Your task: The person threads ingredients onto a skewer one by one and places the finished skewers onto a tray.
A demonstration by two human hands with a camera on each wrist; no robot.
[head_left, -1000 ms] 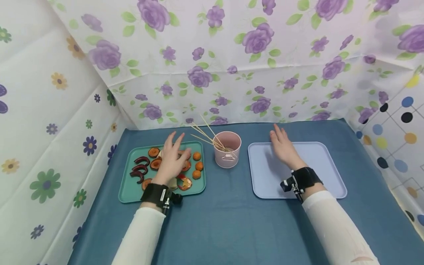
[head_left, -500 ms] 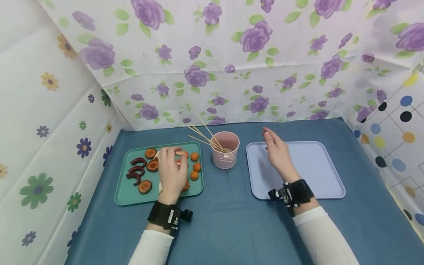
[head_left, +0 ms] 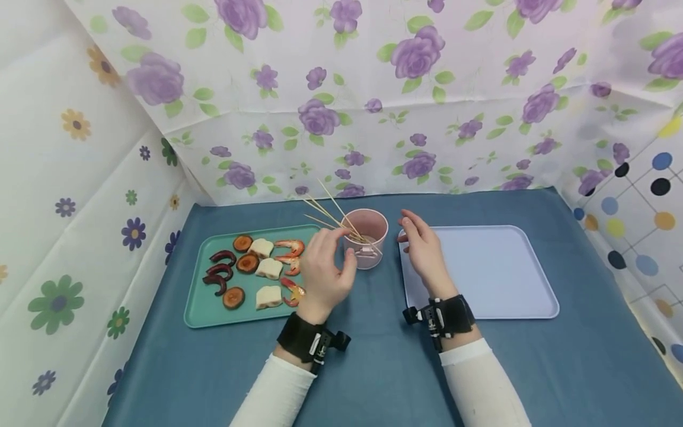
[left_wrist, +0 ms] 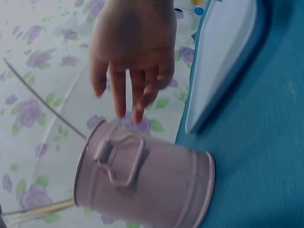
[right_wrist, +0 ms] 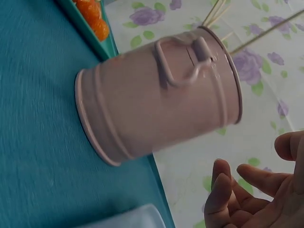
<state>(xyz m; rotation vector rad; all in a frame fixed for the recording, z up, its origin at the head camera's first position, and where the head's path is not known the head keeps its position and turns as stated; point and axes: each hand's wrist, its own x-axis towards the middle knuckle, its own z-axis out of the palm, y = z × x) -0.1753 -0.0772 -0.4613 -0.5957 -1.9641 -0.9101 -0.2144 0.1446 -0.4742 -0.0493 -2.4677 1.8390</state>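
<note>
My left hand (head_left: 324, 270) hovers between the green tray (head_left: 200, 308) and the pink bucket (head_left: 366, 255). Its fingers bend loosely, thumb apart, and nothing shows in its grasp; the index fingertip overlaps the bucket's rim near the thin wooden skewers (head_left: 326, 212). My right hand (head_left: 424, 255) is held to the right of the bucket, over the left edge of the pale blue tray (head_left: 496, 273), relaxed and holding nothing. In the left wrist view the right hand (left_wrist: 135, 42) appears beside the bucket (left_wrist: 152, 178), fingers loose; in the right wrist view its fingers (right_wrist: 261, 180) are slightly bent.
The green tray holds dark curved sausage-like pieces (head_left: 219, 270), brown mushroom-like rounds (head_left: 247, 263), white chunks (head_left: 269, 268), shrimp (head_left: 290, 246) and orange balls (right_wrist: 95, 21). A blue cloth (head_left: 373, 367) covers the table, with flowered sheets (head_left: 368, 89) behind.
My left hand has moved right from over the green tray to the bucket's side. The right hand has moved left from over the pale blue tray, towards the bucket.
</note>
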